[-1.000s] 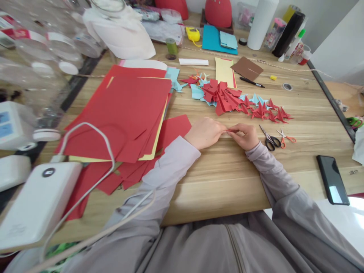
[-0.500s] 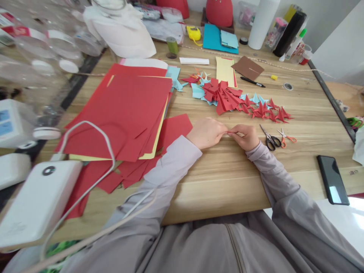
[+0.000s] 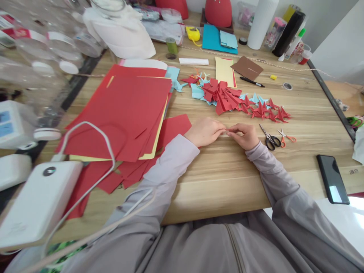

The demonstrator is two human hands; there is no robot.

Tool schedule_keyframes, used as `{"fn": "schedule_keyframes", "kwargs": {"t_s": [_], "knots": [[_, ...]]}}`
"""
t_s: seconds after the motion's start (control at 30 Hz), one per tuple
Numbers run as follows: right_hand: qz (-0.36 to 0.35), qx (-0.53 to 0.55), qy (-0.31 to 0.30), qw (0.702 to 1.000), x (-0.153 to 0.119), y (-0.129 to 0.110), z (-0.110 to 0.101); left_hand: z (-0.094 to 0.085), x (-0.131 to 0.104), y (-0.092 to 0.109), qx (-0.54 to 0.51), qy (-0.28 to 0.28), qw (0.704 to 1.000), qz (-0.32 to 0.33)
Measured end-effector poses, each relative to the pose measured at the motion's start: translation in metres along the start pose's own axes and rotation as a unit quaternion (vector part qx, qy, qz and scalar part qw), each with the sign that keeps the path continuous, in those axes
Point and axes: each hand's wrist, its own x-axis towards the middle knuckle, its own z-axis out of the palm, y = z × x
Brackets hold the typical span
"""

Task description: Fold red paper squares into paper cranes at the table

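Both hands meet over the middle of the wooden table. A small piece of red paper (image 3: 226, 130), mostly hidden by the fingers, is pinched between them. My left hand (image 3: 205, 132) is closed on its left side, near the loose red sheets (image 3: 175, 129). My right hand (image 3: 245, 135) pinches it from the right, close to the black-handled scissors (image 3: 270, 139) and the orange-handled scissors (image 3: 286, 138). Beyond the hands lies a pile of folded red pieces (image 3: 222, 94), with small red and light blue folded shapes (image 3: 260, 108) to its right.
A large stack of red sheets (image 3: 131, 110) covers the left side. A white power bank (image 3: 40, 201) with a cable lies front left, and a phone (image 3: 332, 178) at the right. Farther back are a tape measure (image 3: 193, 34), a pen (image 3: 252, 81) and a white bottle (image 3: 261, 24).
My left hand has shifted slightly left and its fingers have turned a little. My right hand still pinches the red paper in nearly the same place. The things on the table have not moved.
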Motion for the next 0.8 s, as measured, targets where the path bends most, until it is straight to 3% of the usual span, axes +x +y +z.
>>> {"fn": "schedule_keyframes", "kwargs": {"t_s": [0.43, 0.8], "knots": [[0.0, 0.047, 0.015, 0.999, 0.0009, -0.0011, 0.0005, -0.0038, -0.0008, 0.0049, -0.079, 0.001, 0.997, -0.02], [0.007, 0.073, 0.023, 0.997, 0.0009, 0.0025, -0.0015, -0.006, -0.0032, 0.0011, -0.057, 0.01, 0.998, -0.039]]}}
